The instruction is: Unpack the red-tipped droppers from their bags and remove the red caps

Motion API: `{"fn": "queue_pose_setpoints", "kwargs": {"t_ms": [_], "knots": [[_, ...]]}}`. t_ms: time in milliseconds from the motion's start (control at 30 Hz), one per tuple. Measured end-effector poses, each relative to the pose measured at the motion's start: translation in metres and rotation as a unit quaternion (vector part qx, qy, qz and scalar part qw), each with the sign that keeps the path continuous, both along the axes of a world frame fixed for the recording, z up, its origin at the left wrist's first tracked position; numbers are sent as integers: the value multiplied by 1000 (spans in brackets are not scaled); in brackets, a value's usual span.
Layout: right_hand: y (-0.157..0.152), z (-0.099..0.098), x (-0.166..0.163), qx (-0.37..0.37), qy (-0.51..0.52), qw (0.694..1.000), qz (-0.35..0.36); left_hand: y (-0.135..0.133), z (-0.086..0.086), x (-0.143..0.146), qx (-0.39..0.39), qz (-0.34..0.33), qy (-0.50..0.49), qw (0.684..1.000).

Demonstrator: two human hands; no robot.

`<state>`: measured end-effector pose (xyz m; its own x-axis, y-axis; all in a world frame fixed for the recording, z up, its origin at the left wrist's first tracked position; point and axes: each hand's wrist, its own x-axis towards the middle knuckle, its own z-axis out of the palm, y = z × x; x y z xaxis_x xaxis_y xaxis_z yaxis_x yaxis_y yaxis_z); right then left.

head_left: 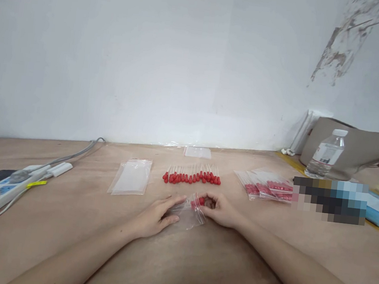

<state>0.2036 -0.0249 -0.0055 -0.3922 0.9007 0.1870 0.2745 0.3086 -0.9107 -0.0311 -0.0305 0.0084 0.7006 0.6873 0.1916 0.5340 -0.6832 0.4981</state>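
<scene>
Both my hands meet on a small clear zip bag lying on the wooden table. My left hand holds the bag's left side, fingers pressed on the plastic. At the bag's mouth my right hand is curled in a pinch on red-tipped sticks. A row of several red-tipped sticks lies just beyond the hands.
A stack of empty clear bags lies at the left, another empty bag by the wall. Filled bags with red-tipped sticks lie at the right. Further right stand a water bottle and a brown bag. A power strip with cables is far left.
</scene>
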Motion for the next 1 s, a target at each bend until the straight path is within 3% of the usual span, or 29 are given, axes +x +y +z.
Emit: {"fn": "queue_pose_setpoints", "kwargs": {"t_ms": [167, 267, 433, 567, 667, 767, 867, 933, 1000], "knots": [[6, 3, 26, -198, 152, 968, -20, -3, 6, -6, 10, -17, 19, 1000], [12, 2, 36, -237, 233, 943, -18, -4, 11, -6, 23, -52, 8, 998], [24, 8, 59, -247, 259, 933, -42, -6, 13, -3, 16, -102, 28, 994], [35, 16, 84, -192, 268, 937, -114, -10, 11, -2, 5, -127, 115, 985], [40, 20, 85, -112, 327, 917, -200, -12, 9, -1, 5, -119, 115, 986], [42, 25, 62, -62, 354, 905, -227, -1, 10, 0, 18, -20, 11, 1000], [47, 29, 27, 7, 271, 935, -227, 28, 15, -1, 81, 146, -105, 980], [56, 30, 3, 71, 191, 952, -230, 52, 17, -1, 110, 202, -101, 968], [66, 29, -19, 142, 155, 954, -212, 73, 16, 2, 115, 214, -67, 968]]}}
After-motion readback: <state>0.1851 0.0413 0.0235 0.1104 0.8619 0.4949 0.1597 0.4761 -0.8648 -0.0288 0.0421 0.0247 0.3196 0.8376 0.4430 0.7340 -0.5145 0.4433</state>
